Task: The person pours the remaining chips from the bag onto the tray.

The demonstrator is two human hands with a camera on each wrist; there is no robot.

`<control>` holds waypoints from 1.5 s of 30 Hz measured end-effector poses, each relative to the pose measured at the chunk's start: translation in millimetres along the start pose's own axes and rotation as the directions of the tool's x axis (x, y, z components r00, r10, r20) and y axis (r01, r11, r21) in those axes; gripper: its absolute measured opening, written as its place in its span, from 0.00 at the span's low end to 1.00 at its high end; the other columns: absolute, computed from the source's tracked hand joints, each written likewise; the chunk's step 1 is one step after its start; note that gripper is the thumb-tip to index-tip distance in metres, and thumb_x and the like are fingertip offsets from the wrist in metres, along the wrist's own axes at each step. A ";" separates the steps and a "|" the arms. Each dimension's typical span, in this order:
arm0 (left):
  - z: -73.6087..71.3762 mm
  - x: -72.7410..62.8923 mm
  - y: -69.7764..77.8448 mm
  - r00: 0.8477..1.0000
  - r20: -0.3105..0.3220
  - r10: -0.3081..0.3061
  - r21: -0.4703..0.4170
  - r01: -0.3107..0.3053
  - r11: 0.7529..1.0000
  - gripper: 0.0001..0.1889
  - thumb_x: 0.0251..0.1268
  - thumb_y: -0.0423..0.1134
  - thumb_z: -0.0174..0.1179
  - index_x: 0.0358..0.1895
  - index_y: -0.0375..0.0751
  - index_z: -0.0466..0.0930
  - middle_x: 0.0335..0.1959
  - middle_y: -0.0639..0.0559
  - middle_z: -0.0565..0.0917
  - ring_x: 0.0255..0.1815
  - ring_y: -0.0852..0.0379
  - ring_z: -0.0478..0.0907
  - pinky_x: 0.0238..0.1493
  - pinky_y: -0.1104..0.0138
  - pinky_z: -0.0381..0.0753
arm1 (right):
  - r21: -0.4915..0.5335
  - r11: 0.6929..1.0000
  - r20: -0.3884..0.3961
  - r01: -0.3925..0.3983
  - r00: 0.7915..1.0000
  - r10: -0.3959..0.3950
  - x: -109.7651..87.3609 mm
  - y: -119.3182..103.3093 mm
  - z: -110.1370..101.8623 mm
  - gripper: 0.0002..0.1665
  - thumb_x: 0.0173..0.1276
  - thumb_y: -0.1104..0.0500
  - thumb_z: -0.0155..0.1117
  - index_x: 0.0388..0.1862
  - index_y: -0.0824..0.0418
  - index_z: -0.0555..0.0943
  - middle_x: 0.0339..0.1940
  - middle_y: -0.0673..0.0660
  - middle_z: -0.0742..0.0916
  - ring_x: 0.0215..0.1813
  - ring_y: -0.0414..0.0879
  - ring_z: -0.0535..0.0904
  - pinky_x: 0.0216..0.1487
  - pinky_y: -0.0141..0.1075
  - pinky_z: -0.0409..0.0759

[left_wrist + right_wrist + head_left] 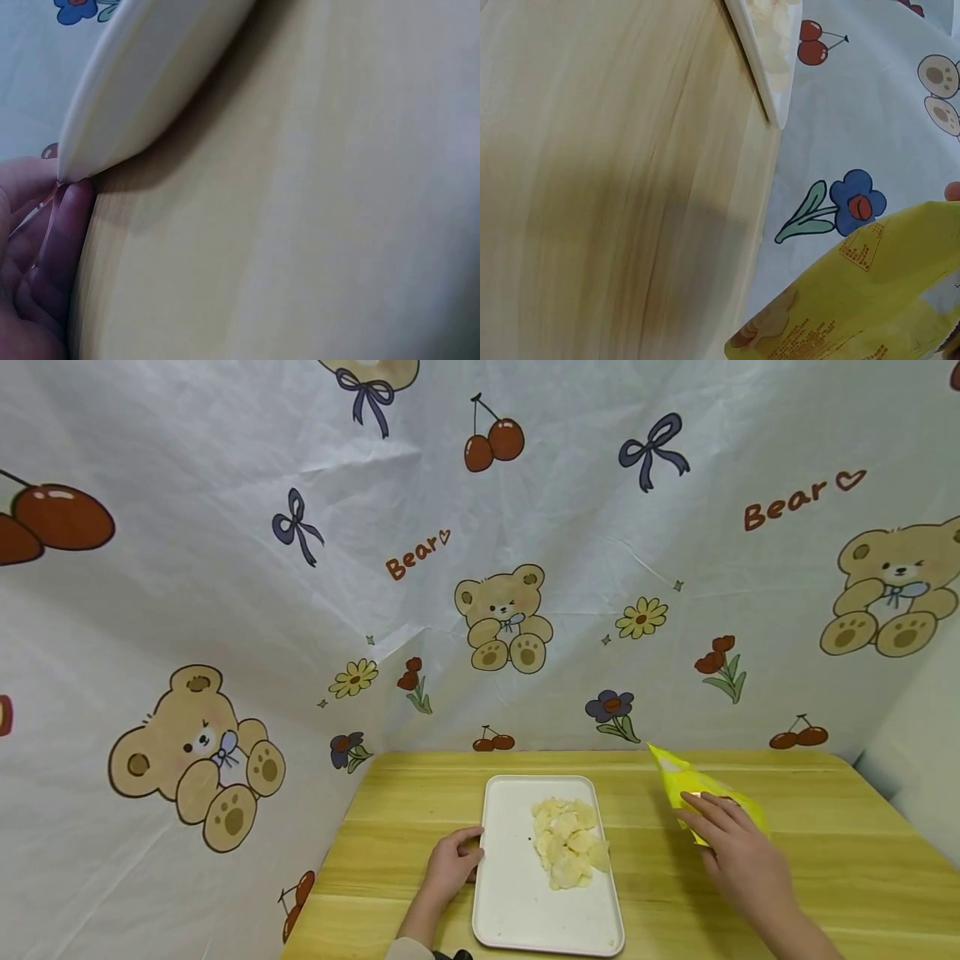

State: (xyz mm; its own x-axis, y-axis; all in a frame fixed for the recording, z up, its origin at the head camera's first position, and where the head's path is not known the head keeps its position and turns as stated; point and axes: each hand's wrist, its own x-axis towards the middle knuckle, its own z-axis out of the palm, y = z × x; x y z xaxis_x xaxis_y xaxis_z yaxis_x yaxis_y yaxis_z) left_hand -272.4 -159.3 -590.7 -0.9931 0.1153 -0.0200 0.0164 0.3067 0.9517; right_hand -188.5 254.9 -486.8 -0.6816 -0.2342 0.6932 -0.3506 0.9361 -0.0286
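Observation:
A white rectangular tray (510,868) lies on the table with a pile of pale yellow potato chips (567,843) on its right half. At the tray's left edge is my left hand (448,867), pinching the rim; in the left wrist view a finger (75,214) sits under the tray's rim (120,112). To the right of the tray my right hand (746,864) grips a yellow chip bag (693,781), held tilted above the table. Printed chips and brown lettering show on the bag (840,300) in the right wrist view. Its contents are hidden.
The wooden table (420,789) ends at the back against a white cloth (570,527) printed with bears, bows, cherries and flowers. A few small crumbs lie on the tray. A dark object (453,955) shows at the bottom edge near my left sleeve.

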 end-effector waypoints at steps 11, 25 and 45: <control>0.7 1.2 -2.9 1.000 -0.005 -0.008 0.007 0.008 1.000 0.20 0.66 0.32 0.63 0.62 0.42 0.81 0.27 0.47 0.79 0.24 0.58 0.78 0.24 0.66 0.85 | 0.057 0.991 -0.002 0.124 0.992 -0.124 -8.1 3.0 16.5 0.30 0.38 0.74 0.69 0.44 0.54 0.88 0.58 0.62 0.85 0.61 0.61 0.75 0.81 0.26 0.31; 0.4 1.3 -3.4 1.000 -0.005 -0.010 0.002 0.010 1.000 0.20 0.66 0.32 0.62 0.62 0.42 0.81 0.26 0.48 0.79 0.25 0.58 0.79 0.24 0.65 0.86 | 0.042 0.998 0.180 -0.037 0.983 0.029 -18.7 -7.0 22.1 0.32 0.41 0.74 0.78 0.45 0.47 0.89 0.67 0.62 0.78 0.65 0.64 0.72 0.54 0.78 0.67; -0.8 -0.5 -0.3 1.000 0.004 0.007 -0.023 -0.007 1.000 0.20 0.66 0.32 0.63 0.62 0.41 0.80 0.27 0.46 0.79 0.26 0.57 0.78 0.24 0.66 0.85 | 0.031 0.994 0.286 -0.103 0.954 0.090 -33.2 -8.0 32.3 0.41 0.50 0.60 0.79 0.65 0.61 0.75 0.72 0.67 0.72 0.68 0.67 0.69 0.50 0.80 0.68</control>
State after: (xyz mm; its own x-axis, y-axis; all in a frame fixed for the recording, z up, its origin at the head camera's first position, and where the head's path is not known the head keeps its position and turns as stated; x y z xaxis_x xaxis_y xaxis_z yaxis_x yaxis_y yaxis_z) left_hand -272.0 -160.3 -590.7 -0.9925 0.1213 -0.0149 0.0203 0.2839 0.9587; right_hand -183.8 246.7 -532.8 -0.8655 -0.2146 0.4527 -0.2985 0.9466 -0.1220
